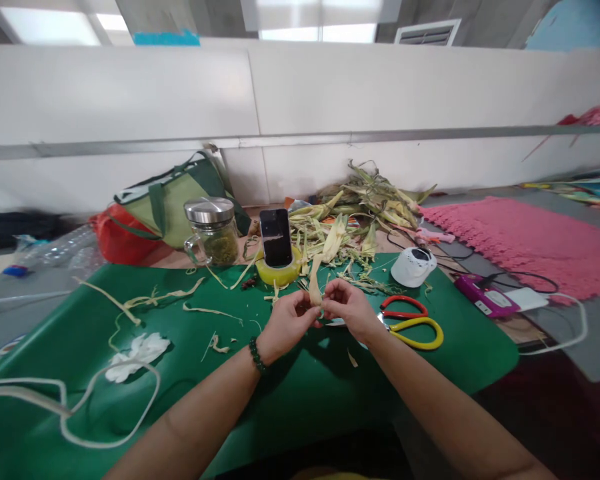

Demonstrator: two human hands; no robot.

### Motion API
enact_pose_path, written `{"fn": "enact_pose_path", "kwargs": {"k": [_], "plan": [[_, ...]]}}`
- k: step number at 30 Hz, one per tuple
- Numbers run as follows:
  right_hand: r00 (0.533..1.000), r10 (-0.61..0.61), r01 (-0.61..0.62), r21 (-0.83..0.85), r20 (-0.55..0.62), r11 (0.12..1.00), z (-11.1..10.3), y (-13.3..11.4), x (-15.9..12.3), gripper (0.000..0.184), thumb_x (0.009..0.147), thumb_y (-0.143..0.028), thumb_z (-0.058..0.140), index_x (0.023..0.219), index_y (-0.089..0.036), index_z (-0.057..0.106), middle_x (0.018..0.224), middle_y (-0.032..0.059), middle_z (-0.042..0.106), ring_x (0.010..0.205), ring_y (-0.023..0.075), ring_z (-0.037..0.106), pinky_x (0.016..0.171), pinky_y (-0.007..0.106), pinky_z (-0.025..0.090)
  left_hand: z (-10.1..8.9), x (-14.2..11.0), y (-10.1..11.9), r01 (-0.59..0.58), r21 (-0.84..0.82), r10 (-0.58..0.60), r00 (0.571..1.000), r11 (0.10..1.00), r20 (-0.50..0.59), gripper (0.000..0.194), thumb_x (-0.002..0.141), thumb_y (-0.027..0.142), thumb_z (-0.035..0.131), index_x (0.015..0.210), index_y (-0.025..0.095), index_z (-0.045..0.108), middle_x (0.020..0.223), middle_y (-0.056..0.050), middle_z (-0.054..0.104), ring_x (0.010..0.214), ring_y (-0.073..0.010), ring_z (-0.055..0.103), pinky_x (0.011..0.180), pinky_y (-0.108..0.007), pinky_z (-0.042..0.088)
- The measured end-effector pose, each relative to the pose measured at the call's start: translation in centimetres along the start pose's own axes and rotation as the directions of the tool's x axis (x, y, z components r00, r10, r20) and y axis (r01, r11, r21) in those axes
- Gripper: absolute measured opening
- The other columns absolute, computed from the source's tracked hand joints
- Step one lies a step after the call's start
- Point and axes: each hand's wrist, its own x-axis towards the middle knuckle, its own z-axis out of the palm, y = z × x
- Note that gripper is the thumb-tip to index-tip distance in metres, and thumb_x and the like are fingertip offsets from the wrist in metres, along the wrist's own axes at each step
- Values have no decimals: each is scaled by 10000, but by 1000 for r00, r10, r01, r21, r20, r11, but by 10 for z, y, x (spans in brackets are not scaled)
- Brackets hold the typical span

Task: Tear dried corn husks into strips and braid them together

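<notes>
Between my hands, a strip of dried corn husk (316,283) stands upright over the green mat (290,400). My left hand (291,321) pinches its lower end with thumb and fingers. From the other side, my right hand (349,308) closes its fingertips on the same end of the husk. Scissors with one red and one yellow handle (420,333) lie beside and partly under my right hand, their blades mostly hidden. Beyond the hands, more pale husks (334,240) are piled, with small scraps around them.
A phone (276,237) leans upright on a yellow tape roll (279,273). Farther left stands a glass jar (220,243) with a metal lid. A white spool-like object (413,267), a purple power strip (486,295), a white cable (60,407) and crumpled tissue (139,353) lie around.
</notes>
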Motion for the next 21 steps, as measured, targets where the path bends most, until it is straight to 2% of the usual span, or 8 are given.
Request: {"fn": "enact_pose_path", "kwargs": {"k": [5, 8, 16, 21], "plan": [[994, 111, -108, 76, -26, 991, -1, -2, 1, 375, 466, -236, 776, 693, -191, 481, 502, -104, 500, 409, 66, 487, 430, 192, 374, 3, -1, 1, -44, 23, 44, 999, 999, -32, 242, 651, 295, 680, 583, 167, 487, 563, 33, 556, 532, -133, 609, 516, -235, 498], [993, 116, -115, 88, -17, 990, 0, -3, 0, 378, 468, -249, 787, 683, -185, 483, 505, -100, 502, 414, 61, 490, 425, 182, 373, 3, 0, 2, -38, 12, 39, 998, 999, -51, 261, 650, 307, 687, 565, 165, 485, 541, 37, 550, 514, -127, 600, 503, -226, 489], [999, 8, -8, 6, 52, 1000, 1, -4, -4, 376, 525, -324, 794, 742, -182, 521, 655, -58, 542, 585, 93, 554, 498, 201, 441, -4, 3, 2, 195, -194, -195, 981, 961, 22, 310, 609, 372, 740, 689, 127, 568, 625, -8, 630, 499, -111, 622, 485, -187, 455], [996, -81, 83, -47, 45, 995, 2, -3, -4, 321, 590, -344, 757, 718, -191, 505, 619, -59, 522, 537, 87, 514, 512, 227, 436, -3, 2, 4, 214, -203, -208, 977, 955, 52, 311, 609, 369, 747, 697, 122, 580, 650, -17, 637, 522, -104, 615, 499, -184, 452]]}}
